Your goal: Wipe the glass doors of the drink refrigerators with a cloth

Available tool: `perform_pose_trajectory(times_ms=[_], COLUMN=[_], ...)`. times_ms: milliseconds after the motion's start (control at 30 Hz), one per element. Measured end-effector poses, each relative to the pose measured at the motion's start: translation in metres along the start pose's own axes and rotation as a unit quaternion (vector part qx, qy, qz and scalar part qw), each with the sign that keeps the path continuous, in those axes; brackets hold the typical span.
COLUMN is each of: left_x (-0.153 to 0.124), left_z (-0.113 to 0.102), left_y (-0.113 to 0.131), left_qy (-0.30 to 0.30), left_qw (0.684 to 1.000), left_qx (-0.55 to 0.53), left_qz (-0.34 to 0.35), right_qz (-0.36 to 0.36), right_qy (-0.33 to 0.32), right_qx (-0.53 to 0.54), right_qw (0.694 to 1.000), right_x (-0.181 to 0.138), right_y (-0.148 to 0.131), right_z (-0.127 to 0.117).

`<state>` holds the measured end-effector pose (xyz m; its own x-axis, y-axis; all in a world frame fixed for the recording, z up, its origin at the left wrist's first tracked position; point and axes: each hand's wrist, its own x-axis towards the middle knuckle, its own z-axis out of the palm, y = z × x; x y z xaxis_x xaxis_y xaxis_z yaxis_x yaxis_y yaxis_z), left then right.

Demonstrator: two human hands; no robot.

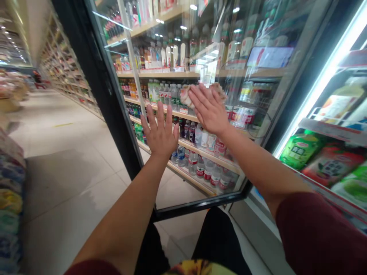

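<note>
Right grip (210,114) flat and spread, patterned cloth (187,97) beneath it against the glass door (200,205).

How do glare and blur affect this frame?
Head view: bright reflections dot the glass door; the light strip at right looks washed out; the shelves at left are smeared; the left hand and right hand look fairly clear.

Looking down on pale floor tiles (83,137), crossed by thin joints and darkened by a broad shadow (65,172). Following tall stocked shelving (65,65) toward a blurred far end, under small ceiling lights (7,33). Meeting a glaring white light strip (323,80) on the right.
</note>
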<state>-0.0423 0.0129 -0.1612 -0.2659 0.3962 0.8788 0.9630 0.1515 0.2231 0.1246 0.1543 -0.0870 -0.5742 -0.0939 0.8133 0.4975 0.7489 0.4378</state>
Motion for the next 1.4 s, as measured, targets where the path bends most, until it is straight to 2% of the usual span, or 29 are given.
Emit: perform_pose_trajectory(times_ms=[67, 133, 167, 200, 267, 333, 367, 400, 467, 500, 533, 633, 700, 767, 833, 900, 1100, 1267, 1400], left_x=[0.0, -0.001, -0.001, 0.0, 0.0, 0.0, 0.0, 0.0, 0.0, 0.0, -0.001, -0.001, -0.001, -0.001, -0.001, -0.001, -0.001, -0.001, -0.002], left_z=[0.0, 0.0, 0.0, 0.0, 0.0, 0.0, 0.0, 0.0, -0.001, -0.001, -0.001, -0.001, -0.001, 0.0, 0.0, 0.0, 0.0, 0.001, 0.0], left_y=[-0.001, -0.001, -0.001, -0.001, -0.001, -0.001, 0.0, 0.001, 0.002, 0.002, 0.003, 0.002, 0.001, 0.0, 0.001, 0.001, 0.001, 0.0, 0.002], left_qy=[0.0, 0.001, 0.002, 0.003, 0.004, 0.007, 0.007, 0.008, 0.008, 0.008, 0.008, 0.01, 0.012, 0.016, 0.019, 0.019, 0.016, 0.013, 0.018], left_qw=[1.0, 1.0, 1.0, 1.0, 1.0, 1.0, 1.0, 1.0, 1.0, 1.0, 1.0, 1.0, 1.0, 1.0, 0.999, 0.999, 1.0, 1.0, 1.0], left_qx=[0.004, 0.0, -0.003, -0.005, -0.008, -0.013, -0.017, -0.02, -0.023, -0.024, -0.023, -0.018, -0.018, -0.022, -0.025, -0.027, -0.025, -0.015, -0.023], left_qz=[0.003, 0.005, 0.006, 0.006, 0.005, 0.002, 0.001, -0.001, -0.003, -0.004, -0.003, 0.002, 0.003, 0.004, 0.006, 0.006, 0.005, 0.003, 0.007], right_qz=[0.112, 0.245, 0.279, 0.275, 0.17, 0.072, 0.08, 0.127, 0.261, 0.306, 0.321, 0.237, 0.199, 0.255, 0.351, 0.408, 0.369, 0.471, 0.472], right_qy=[0.049, 0.103, 0.111, 0.102, 0.041, 0.001, 0.015, 0.049, 0.132, 0.158, 0.166, 0.104, 0.069, 0.094, 0.143, 0.164, 0.074, 0.133, 0.097], right_qx=[-0.012, -0.025, -0.03, -0.033, -0.035, -0.038, -0.04, -0.043, -0.044, -0.043, -0.039, -0.012, 0.007, 0.006, -0.005, -0.009, 0.035, 0.0, 0.017], right_qw=[0.992, 0.964, 0.953, 0.956, 0.984, 0.997, 0.996, 0.99, 0.955, 0.938, 0.932, 0.966, 0.977, 0.962, 0.926, 0.898, 0.926, 0.872, 0.876], right_x=[-0.002, -0.007, -0.01, -0.014, -0.025, -0.037, -0.043, -0.049, -0.059, -0.064, -0.069, -0.086, -0.098, -0.111, -0.124, -0.14, -0.186, -0.207, -0.227], right_y=[0.02, 0.035, 0.039, 0.042, 0.044, 0.049, 0.054, 0.06, 0.072, 0.076, 0.079, 0.082, 0.086, 0.095, 0.103, 0.106, 0.095, 0.083, 0.057], right_z=[0.001, 0.003, 0.003, 0.004, 0.004, 0.004, 0.005, 0.006, 0.01, 0.012, 0.014, 0.018, 0.019, 0.021, 0.026, 0.031, 0.033, 0.043, 0.054])
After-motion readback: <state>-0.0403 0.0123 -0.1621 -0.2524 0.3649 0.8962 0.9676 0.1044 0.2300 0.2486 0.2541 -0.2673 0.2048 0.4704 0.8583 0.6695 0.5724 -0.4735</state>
